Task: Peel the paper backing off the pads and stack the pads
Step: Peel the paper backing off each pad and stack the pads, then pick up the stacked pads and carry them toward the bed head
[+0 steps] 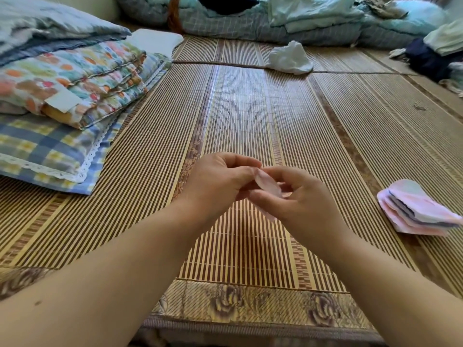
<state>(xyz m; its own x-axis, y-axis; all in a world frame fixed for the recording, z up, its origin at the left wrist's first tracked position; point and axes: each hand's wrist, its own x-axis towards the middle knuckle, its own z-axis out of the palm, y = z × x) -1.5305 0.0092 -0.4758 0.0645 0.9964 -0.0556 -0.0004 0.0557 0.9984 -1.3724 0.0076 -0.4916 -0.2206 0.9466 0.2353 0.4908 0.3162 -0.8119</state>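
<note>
Bamboo mat (250,108): my left hand (215,181) and right hand (298,199) both pinch one pink pad (268,184); pad stack (418,211) lies right.

Soft daylight, glare top right, wide-angle bending at edges, slightly soft focus

Mat: a striped bamboo mat (250,108) covers the surface, with a flowered fabric border (250,304) along its near edge.
Left side: a folded floral quilt (75,78) lies on a blue and yellow checked pillow (45,151) trimmed with white lace.
Far centre: a crumpled white cloth (289,58) sits on the mat.
Back: pale blue and green bedding (288,18) is heaped along the far edge.
Far right: dark clothing (428,58) lies beside folded light fabric (448,38).
</note>
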